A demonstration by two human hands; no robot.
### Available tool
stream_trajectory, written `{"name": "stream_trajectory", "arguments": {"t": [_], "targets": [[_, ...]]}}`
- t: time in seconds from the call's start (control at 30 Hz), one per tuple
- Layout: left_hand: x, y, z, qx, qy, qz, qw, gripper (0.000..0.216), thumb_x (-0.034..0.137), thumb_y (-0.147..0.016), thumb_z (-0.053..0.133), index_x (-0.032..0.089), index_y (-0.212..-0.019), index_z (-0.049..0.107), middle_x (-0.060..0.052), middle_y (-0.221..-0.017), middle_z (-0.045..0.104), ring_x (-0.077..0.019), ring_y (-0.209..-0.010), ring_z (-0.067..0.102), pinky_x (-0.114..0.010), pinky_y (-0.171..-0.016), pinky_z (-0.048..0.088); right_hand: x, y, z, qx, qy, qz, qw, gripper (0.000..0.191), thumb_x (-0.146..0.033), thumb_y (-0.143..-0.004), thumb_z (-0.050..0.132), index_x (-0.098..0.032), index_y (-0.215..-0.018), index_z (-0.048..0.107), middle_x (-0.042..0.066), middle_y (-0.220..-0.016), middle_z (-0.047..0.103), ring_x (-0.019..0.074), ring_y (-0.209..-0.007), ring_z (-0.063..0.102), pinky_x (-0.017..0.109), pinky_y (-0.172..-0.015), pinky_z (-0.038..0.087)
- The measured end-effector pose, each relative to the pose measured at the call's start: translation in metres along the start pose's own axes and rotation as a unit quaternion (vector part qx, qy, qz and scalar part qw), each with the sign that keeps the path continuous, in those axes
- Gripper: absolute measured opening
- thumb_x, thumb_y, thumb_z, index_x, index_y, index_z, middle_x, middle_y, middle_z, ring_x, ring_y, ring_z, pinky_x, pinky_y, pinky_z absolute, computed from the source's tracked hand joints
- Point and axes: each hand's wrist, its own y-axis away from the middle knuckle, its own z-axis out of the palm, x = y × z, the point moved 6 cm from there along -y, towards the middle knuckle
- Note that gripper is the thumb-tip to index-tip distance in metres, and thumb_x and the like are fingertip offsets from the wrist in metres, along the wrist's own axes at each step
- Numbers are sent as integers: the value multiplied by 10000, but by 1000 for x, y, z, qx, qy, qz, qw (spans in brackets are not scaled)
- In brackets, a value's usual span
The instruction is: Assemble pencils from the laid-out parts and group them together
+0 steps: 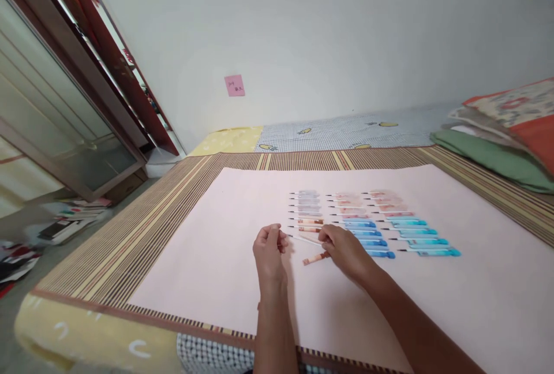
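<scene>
My right hand is closed in a pinch on the rear end of a thin white pen refill with a dark tip. That tip points left, right up against the fingers of my left hand. The left fingers are curled together, and what they hold, if anything, is hidden. Just below the refill, a brown-orange pen barrel reaches under my right fingers; I cannot tell whether they touch it. Beyond the hands lie rows of refills beside grey barrels, pinkish barrels, blue barrels and turquoise barrels.
A large pale pink sheet lies on a striped mat over a bed. Folded cloths and a cushion are stacked at the right. A pink note is stuck on the wall. Books lie on the floor at left.
</scene>
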Motion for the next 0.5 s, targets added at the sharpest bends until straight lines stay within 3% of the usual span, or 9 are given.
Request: {"name": "stream_trajectory", "arguments": {"t": [0.27,0.4,0.5], "targets": [[-15,4,12,-56,-85,-50,994,451,416,-639,854,127,-909,637,-10,-674,638,-83,-519,520,-198,-473,350,-8,3,-30,75,-212,7,974,96,-251,-825,571,-216,-868,649,23,-877,694,188,-796,623,306,-720,459],[-25,11,25,-122,28,-129,984,437,376,-609,902,129,-824,613,-15,-666,632,-76,-514,512,-183,-460,381,-26,9,-37,67,-300,11,951,168,-347,-822,653,-201,-898,687,28,-829,704,190,-776,639,307,-700,490],[-25,11,28,-122,136,-148,972,297,243,-700,852,123,-713,580,-13,-653,603,-56,-515,495,-156,-453,376,-32,12,-31,41,-354,22,934,247,-423,-856,637,-201,-946,696,33,-815,698,200,-779,648,309,-663,502]]}}
